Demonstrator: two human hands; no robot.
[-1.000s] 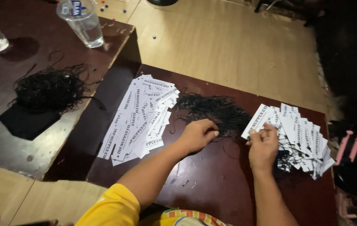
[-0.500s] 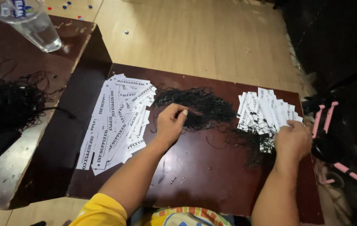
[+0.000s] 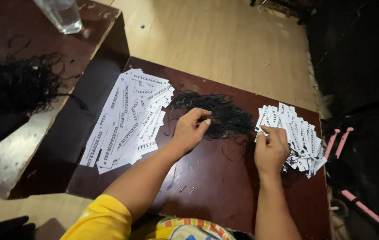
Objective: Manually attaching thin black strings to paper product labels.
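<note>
**Fingers in the strings, tags on both sides**

The left hand (image 3: pixel 191 131) pinches into the heap of black strings (image 3: pixel 218 113) at mid-table, fingertips closed narrowly on a strand or two. The right hand (image 3: pixel 271 149) rests on the strung tags (image 3: pixel 298 135), fingers curled; whether it holds one I cannot tell. By my judgement, the larger fan of plain white tags (image 3: pixel 129 120) on the dark table (image 3: pixel 225 195) remains undone.

Glass (image 3: pixel 63 15) cut off at top edge; right tag pile (image 3: pixel 302 133) partly hidden under right hand (image 3: pixel 270 151).
</note>
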